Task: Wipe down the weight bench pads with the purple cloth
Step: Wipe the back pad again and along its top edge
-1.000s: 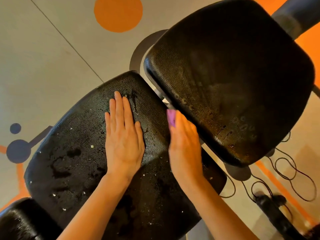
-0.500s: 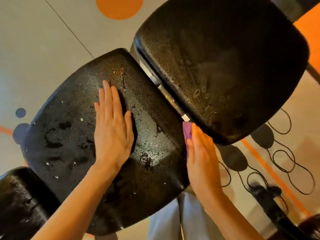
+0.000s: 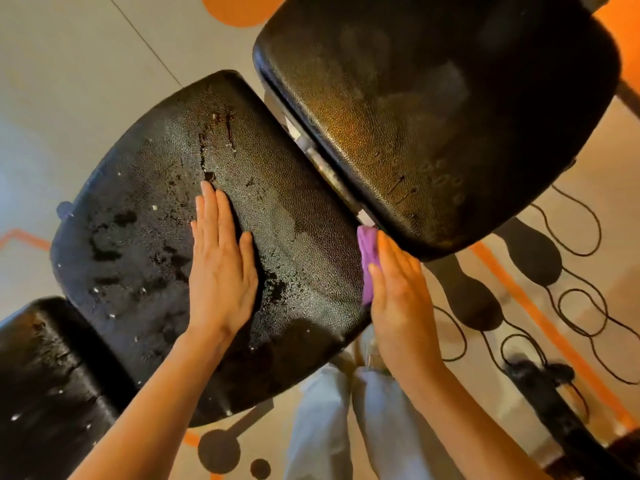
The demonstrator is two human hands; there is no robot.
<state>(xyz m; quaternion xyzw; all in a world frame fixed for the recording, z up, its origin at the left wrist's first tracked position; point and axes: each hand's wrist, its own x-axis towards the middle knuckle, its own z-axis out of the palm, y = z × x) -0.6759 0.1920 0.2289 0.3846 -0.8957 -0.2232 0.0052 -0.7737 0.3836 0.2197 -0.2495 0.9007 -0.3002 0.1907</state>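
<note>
Head view, looking down. My left hand (image 3: 221, 268) lies flat, palm down, fingers straight and held together, on top of the middle bench pad (image 3: 304, 216), whose black pebbled surface is dotted with wet patches and pale specks. My right hand (image 3: 398, 299) stands on edge with straight fingers, pressing the purple cloth (image 3: 367, 258) against that pad's right side face; the cloth sits between my palm and the pad, its upper end showing beyond my fingertips at the gap to the larger back pad (image 3: 443, 109). A metal frame strip (image 3: 329, 171) is visible in this gap. A third pad (image 3: 45, 386) lies at lower left, just beside the middle pad. On the floor (image 3: 69, 81) right of the bench, black cords (image 3: 581, 306) loop across orange markings. My light trousers (image 3: 332, 424) appear below the pad edge.
</note>
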